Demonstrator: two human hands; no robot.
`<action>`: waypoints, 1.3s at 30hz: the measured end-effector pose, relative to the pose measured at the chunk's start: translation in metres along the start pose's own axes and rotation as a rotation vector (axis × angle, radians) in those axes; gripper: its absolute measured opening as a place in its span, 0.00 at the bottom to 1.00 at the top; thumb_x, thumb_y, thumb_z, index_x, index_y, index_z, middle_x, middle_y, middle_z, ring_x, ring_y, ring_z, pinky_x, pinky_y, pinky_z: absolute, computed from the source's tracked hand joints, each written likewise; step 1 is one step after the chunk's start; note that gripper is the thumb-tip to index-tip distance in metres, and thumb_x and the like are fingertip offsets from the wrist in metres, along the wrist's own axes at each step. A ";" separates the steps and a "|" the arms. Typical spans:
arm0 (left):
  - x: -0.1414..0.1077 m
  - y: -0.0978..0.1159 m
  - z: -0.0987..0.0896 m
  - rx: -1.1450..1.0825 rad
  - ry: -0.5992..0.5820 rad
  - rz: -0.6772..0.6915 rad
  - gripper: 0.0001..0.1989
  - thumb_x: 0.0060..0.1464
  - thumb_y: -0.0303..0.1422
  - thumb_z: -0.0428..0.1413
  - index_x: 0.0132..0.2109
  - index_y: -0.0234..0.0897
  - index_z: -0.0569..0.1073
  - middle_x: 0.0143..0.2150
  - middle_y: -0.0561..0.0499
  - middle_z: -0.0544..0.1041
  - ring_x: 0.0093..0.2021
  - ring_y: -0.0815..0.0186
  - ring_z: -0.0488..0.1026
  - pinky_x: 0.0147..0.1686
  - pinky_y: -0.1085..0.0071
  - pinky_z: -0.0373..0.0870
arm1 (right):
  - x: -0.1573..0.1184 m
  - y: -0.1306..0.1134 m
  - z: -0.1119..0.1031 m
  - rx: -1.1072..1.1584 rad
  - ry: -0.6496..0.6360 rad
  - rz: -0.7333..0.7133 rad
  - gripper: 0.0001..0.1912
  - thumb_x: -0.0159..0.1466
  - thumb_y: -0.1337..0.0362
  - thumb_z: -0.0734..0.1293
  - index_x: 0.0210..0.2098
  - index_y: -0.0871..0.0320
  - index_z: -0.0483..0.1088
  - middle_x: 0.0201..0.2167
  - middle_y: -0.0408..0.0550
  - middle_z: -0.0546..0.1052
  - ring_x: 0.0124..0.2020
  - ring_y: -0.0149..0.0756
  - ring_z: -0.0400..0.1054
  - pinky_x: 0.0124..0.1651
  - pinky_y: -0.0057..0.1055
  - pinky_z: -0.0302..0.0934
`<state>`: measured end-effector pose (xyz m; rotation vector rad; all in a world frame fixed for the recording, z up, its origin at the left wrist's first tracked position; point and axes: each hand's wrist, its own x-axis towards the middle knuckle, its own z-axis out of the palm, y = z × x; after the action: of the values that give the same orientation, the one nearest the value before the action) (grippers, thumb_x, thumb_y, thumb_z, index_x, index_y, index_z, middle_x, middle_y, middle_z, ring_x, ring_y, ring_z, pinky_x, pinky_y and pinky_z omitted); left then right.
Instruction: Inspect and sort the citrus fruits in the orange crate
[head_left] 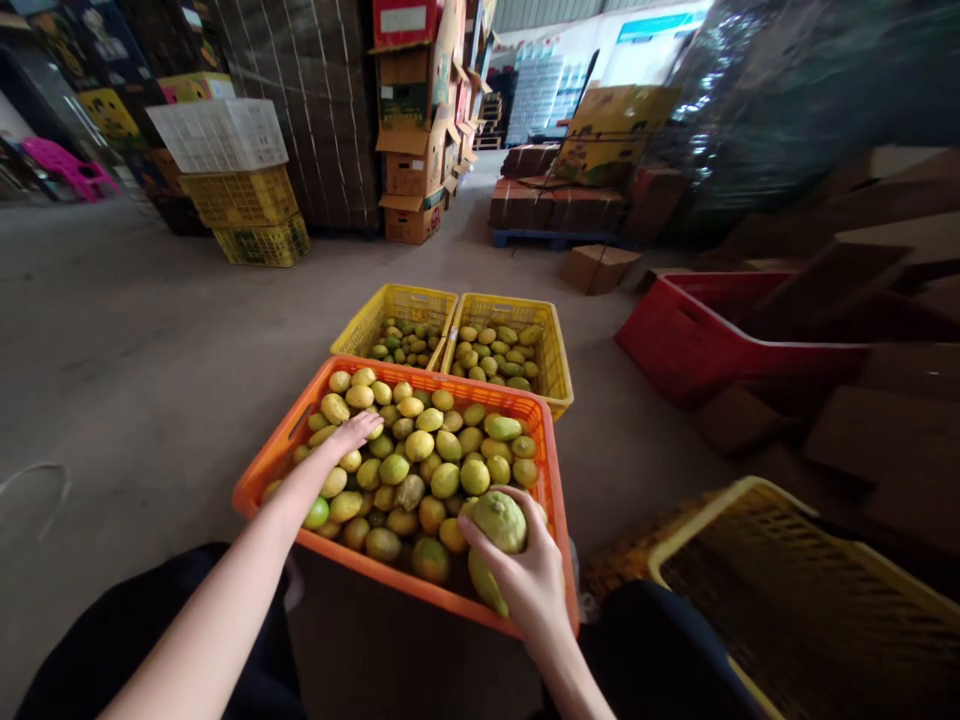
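Observation:
An orange crate (559, 500) full of yellow and green lemon-like fruits (420, 446) stands in front of me. My right hand (529, 560), at the crate's near right corner, is wrapped round a large pale green fruit (500, 522). Below that hand, another large greenish fruit (486, 582) lies partly hidden against the crate wall. My left hand (356, 430) reaches over the left part of the heap, palm down, its fingertips on a yellow fruit; whether it grips that fruit is hidden.
Two yellow crates (556, 350) with smaller loads of fruit stand just beyond the orange one. An empty yellow crate (750, 500) is at the lower right, a red tub (675, 340) at the right. Stacked crates (240, 195) and cardboard boxes (409, 175) stand farther back.

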<state>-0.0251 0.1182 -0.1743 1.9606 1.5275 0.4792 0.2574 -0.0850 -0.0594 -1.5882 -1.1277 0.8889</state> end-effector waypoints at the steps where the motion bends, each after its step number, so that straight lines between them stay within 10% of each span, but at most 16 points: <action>1: -0.001 0.001 0.000 -0.018 0.021 -0.005 0.15 0.47 0.23 0.60 0.43 0.39 0.73 0.48 0.50 0.78 0.57 0.58 0.70 0.63 0.65 0.61 | 0.001 -0.001 0.000 -0.002 -0.002 0.014 0.26 0.49 0.47 0.76 0.41 0.55 0.71 0.33 0.47 0.80 0.36 0.46 0.76 0.39 0.36 0.72; 4: -0.007 0.012 -0.006 -0.094 0.115 -0.033 0.15 0.47 0.26 0.63 0.44 0.36 0.72 0.47 0.51 0.77 0.56 0.57 0.70 0.62 0.64 0.62 | 0.003 -0.005 0.002 -0.012 -0.006 0.030 0.25 0.49 0.47 0.75 0.40 0.54 0.71 0.32 0.45 0.79 0.35 0.46 0.76 0.38 0.37 0.72; 8: -0.026 0.043 -0.032 -0.781 0.249 -0.231 0.17 0.48 0.29 0.65 0.45 0.37 0.71 0.41 0.52 0.77 0.48 0.63 0.73 0.53 0.68 0.69 | 0.004 -0.005 0.011 -0.016 -0.028 -0.008 0.22 0.50 0.49 0.75 0.39 0.52 0.69 0.31 0.44 0.78 0.34 0.45 0.76 0.37 0.37 0.72; 14: -0.083 0.096 -0.069 -1.337 0.215 -0.332 0.22 0.57 0.54 0.55 0.36 0.38 0.71 0.29 0.50 0.73 0.30 0.68 0.70 0.35 0.70 0.73 | 0.002 0.011 0.034 0.125 -0.082 0.068 0.27 0.47 0.50 0.76 0.39 0.51 0.62 0.30 0.43 0.76 0.30 0.44 0.75 0.27 0.36 0.72; 20: -0.130 0.115 -0.060 -1.806 0.091 -0.442 0.26 0.57 0.57 0.53 0.33 0.36 0.70 0.26 0.53 0.67 0.24 0.72 0.63 0.21 0.76 0.65 | -0.010 -0.008 0.046 0.222 -0.246 0.150 0.29 0.47 0.50 0.76 0.42 0.52 0.63 0.26 0.40 0.78 0.27 0.44 0.77 0.23 0.36 0.72; 25: -0.137 0.113 -0.053 -1.553 -0.008 -0.559 0.27 0.57 0.57 0.54 0.30 0.34 0.69 0.22 0.56 0.67 0.15 0.80 0.46 0.13 0.80 0.43 | -0.004 -0.034 0.044 0.186 -0.286 0.143 0.25 0.48 0.53 0.76 0.43 0.51 0.69 0.29 0.42 0.81 0.31 0.48 0.79 0.26 0.39 0.75; 32: -0.132 0.118 -0.039 -1.165 -0.045 -0.337 0.23 0.46 0.49 0.68 0.40 0.40 0.69 0.31 0.54 0.74 0.24 0.73 0.67 0.23 0.78 0.62 | 0.006 -0.025 0.056 0.288 -0.236 0.253 0.27 0.50 0.51 0.75 0.46 0.51 0.69 0.38 0.50 0.83 0.36 0.51 0.80 0.28 0.40 0.75; 39: -0.133 0.124 -0.025 -0.605 0.225 0.025 0.25 0.47 0.40 0.68 0.50 0.44 0.69 0.49 0.49 0.77 0.51 0.59 0.75 0.53 0.67 0.70 | 0.008 -0.021 0.044 0.086 -0.133 -0.071 0.30 0.44 0.53 0.78 0.43 0.54 0.68 0.34 0.43 0.79 0.36 0.45 0.76 0.39 0.40 0.73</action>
<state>0.0148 -0.0228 -0.0641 1.4868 1.2827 1.0632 0.2144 -0.0624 -0.0511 -1.4276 -1.2150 0.9944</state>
